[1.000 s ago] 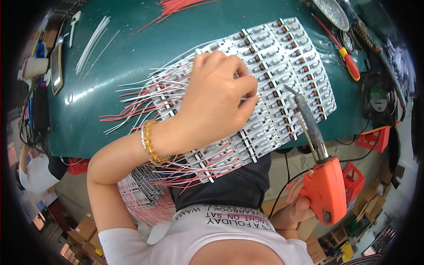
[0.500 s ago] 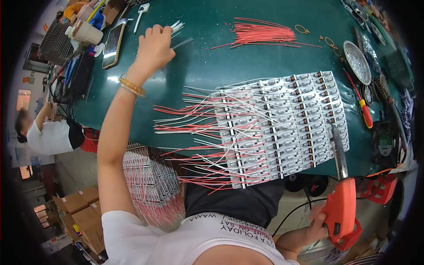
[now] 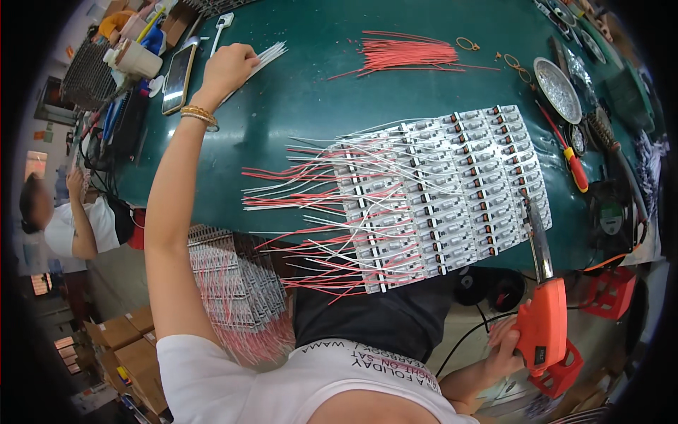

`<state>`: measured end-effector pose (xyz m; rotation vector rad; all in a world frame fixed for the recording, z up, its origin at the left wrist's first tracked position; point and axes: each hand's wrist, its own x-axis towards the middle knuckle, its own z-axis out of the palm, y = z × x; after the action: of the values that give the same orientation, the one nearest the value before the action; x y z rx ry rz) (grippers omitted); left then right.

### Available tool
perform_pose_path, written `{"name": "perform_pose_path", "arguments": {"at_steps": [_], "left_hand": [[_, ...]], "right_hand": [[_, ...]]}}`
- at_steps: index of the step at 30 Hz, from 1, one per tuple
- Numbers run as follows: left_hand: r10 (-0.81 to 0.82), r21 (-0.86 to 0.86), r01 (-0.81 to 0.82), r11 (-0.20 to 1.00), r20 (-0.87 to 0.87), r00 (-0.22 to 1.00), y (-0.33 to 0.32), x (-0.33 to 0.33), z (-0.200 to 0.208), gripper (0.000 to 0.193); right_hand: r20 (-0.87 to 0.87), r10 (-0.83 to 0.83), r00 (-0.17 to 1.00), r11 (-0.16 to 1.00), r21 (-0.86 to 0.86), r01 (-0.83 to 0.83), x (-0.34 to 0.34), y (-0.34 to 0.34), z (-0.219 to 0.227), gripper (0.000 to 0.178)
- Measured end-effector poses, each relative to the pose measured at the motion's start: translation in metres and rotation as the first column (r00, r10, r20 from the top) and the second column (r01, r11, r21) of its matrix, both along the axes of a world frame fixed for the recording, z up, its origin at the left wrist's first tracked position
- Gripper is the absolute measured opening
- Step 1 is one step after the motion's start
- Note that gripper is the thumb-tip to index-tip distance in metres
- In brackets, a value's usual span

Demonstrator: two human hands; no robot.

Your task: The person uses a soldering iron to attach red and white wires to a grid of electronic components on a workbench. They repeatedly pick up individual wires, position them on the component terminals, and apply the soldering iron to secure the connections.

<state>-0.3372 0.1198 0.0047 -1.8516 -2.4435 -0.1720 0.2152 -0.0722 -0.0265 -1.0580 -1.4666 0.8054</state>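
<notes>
At the far left of the table, my left hand is curled with its fingertips closed at a bundle of white wires. The fingers partly hide how many strands they grip. A bracelet circles that wrist. At the lower right, my right hand is wrapped round a red soldering gun, whose metal barrel points up at the circuit board panel. The barrel's tip is over the panel's right part; whether it touches cannot be seen. Red and white wires hang off the panel's left side.
A pile of red wires lies at the back. A phone is left of my left hand. To the right are a metal dish and a screwdriver. More wired panels are below the table's edge. A person sits far left.
My left hand has moved a little left, and more of the white bundle shows beside it. My right hand keeps the soldering gun at the panel. The view has shifted slightly.
</notes>
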Motion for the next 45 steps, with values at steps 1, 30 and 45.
{"name": "perform_pose_path", "arguments": {"at_steps": [1, 30, 45], "left_hand": [[-0.017, 0.028, 0.018, 0.999, -0.024, 1.0, -0.001, -0.001, 0.004, 0.017], [-0.614, 0.193, 0.623, 0.758, 0.533, 0.582, -0.093, 0.261, 0.025, 0.007], [-0.678, 0.362, 0.574, 0.735, 0.405, 0.614, -0.083, 0.292, -0.02, 0.013]], "right_hand": [[-0.017, 0.007, 1.0, 1.0, 0.0, -0.007, 0.0, 0.0, -0.001, 0.055], [-0.206, -0.098, 0.974, 0.95, -0.311, 0.03, -0.028, -0.02, 0.017, 0.08], [-0.091, -0.087, 0.992, 0.89, -0.455, 0.036, -0.031, -0.026, 0.011, 0.079]]}}
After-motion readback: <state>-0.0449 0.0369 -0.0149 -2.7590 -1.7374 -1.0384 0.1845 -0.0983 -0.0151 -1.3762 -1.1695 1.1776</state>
